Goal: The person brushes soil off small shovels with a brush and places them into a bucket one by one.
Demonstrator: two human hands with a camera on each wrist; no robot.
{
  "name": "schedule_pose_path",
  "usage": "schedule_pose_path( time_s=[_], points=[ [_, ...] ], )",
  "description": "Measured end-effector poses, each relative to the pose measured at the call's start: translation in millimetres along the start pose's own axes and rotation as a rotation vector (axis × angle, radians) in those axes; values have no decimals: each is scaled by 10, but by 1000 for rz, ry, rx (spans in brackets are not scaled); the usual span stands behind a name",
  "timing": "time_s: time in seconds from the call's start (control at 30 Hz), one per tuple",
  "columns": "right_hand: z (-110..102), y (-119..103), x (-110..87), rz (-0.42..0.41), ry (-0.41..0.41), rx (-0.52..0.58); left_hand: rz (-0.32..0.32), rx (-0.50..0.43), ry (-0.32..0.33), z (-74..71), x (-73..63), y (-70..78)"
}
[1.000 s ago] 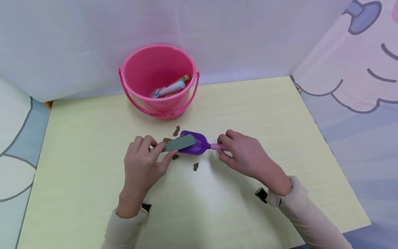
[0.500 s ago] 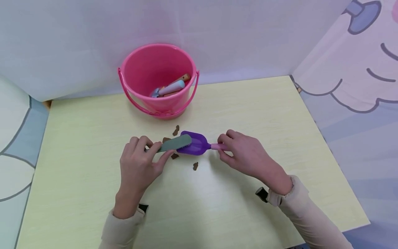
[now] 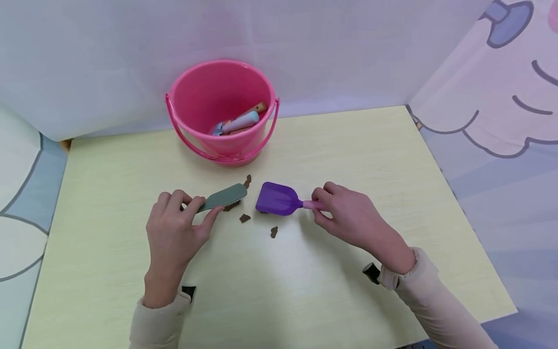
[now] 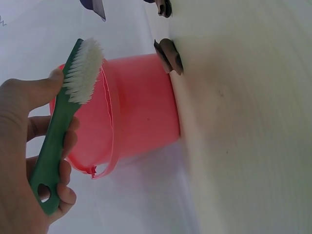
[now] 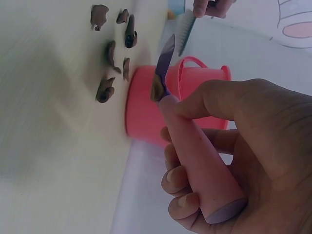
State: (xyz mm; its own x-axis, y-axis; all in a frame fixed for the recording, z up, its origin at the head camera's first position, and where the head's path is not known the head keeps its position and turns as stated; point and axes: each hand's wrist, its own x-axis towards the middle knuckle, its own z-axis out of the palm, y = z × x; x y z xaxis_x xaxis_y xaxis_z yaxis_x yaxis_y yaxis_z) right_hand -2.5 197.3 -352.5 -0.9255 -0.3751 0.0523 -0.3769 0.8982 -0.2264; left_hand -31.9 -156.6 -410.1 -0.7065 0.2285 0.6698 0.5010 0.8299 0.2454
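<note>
My left hand (image 3: 174, 232) grips a green brush (image 3: 224, 196) with white bristles. In the left wrist view the fingers wrap its handle (image 4: 54, 136), which has a hole at the end. In the head view the brush head hangs over brown curled scraps on the table, left of the shovel. My right hand (image 3: 357, 218) holds a small purple shovel (image 3: 276, 198) by its pink handle (image 5: 200, 156), the blade pointing left. No scraps show on the blade's upper face in the head view. Other brown scraps (image 3: 245, 218) lie between and below the two tools.
Behind the tools stands a pink bucket (image 3: 233, 148), its handle hanging down in front. Inside it are a pale blue-handled tool (image 3: 241, 121) and a wooden-handled one (image 3: 258, 108). The pale table (image 3: 357, 160) meets a white curtain (image 3: 327, 58) at the back.
My left hand has drawn the brush leftward off the shovel blade, leaving a gap between them. The right hand has shifted the shovel slightly to the right.
</note>
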Motion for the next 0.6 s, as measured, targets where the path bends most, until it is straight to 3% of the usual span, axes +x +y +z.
schedule_pose_path(
  time_s=[0.4, 0.6],
  points=[
    [38, -10, -33, 19, -2, 38, -10, -53, 12, -5, 19, 102],
    [98, -54, -45, -12, 23, 22, 62, -70, -6, 52, 44, 324]
  ],
)
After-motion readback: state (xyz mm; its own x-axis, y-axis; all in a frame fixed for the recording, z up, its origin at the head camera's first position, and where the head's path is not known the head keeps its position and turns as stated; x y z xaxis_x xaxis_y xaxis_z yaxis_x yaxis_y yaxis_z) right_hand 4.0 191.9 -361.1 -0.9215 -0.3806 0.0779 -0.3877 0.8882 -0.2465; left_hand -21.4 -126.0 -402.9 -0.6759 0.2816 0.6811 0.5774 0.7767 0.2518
